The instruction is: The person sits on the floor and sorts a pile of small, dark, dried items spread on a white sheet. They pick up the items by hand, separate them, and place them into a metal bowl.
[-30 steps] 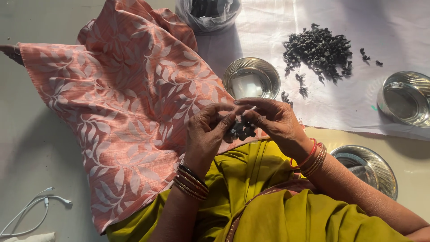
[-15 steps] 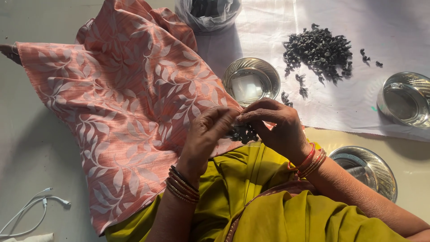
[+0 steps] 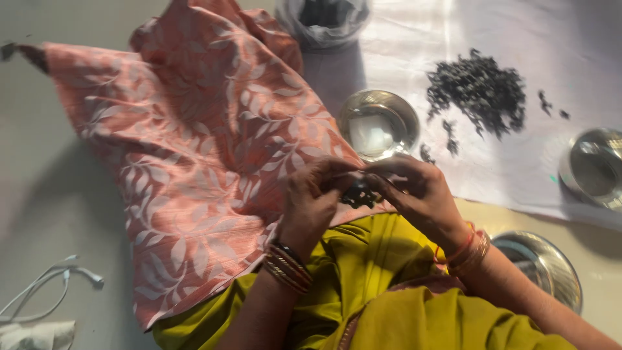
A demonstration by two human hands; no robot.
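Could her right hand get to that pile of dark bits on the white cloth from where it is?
Probably yes. The right hand is busy with the left hand over small dark pieces, but only open white cloth lies between it and the dark pile.

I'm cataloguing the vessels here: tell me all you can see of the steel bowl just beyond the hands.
The steel bowl is small, round and shiny, of polished metal with a rolled rim. It stands upright on the white cloth, apparently empty, its base reflecting light. The pink leaf-patterned fabric lies beside it.
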